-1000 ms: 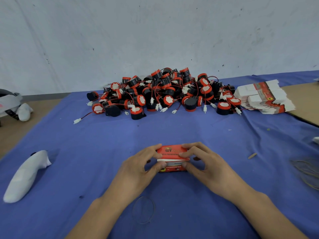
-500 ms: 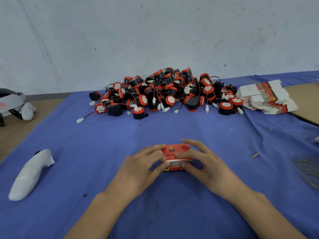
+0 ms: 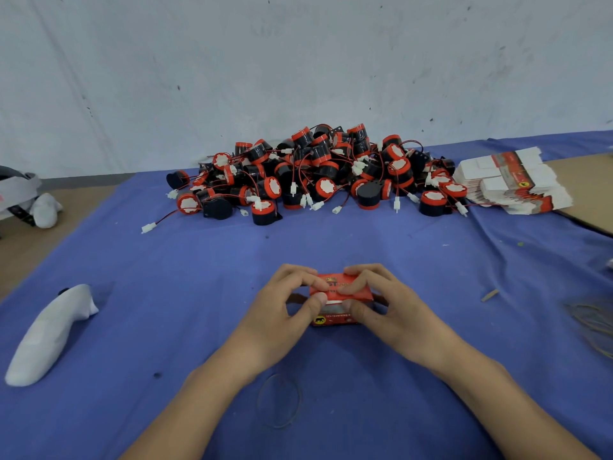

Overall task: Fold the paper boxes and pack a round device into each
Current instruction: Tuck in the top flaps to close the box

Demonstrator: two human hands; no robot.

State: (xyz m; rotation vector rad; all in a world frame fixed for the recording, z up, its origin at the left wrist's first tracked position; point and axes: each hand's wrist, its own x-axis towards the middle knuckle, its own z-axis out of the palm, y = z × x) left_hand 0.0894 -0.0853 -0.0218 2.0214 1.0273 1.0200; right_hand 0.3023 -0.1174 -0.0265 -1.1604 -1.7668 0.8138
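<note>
From the head view, the paper box (image 3: 335, 322) sits on the blue-covered bench (image 3: 199, 293), well in front of the pile of round devices (image 3: 318, 174), and both hands are on it. The left hand (image 3: 282, 307) and the right hand (image 3: 391, 310) each curl over its top, fingers (image 3: 298, 273) pinching the red lid panel from above while the thumbs press at the front edge. This looks like the closing step, with the top flap being tucked down. Whether a device is already inside I cannot tell, as the box hides it. Once the flap seats, the next move probably calls for setting this box aside and reaching to the stack of flat boxes (image 3: 510, 184), just right of the pile, for a fresh blank. A loose rubber band (image 3: 278, 400) lies far in front of the pile, between the forearms.
</note>
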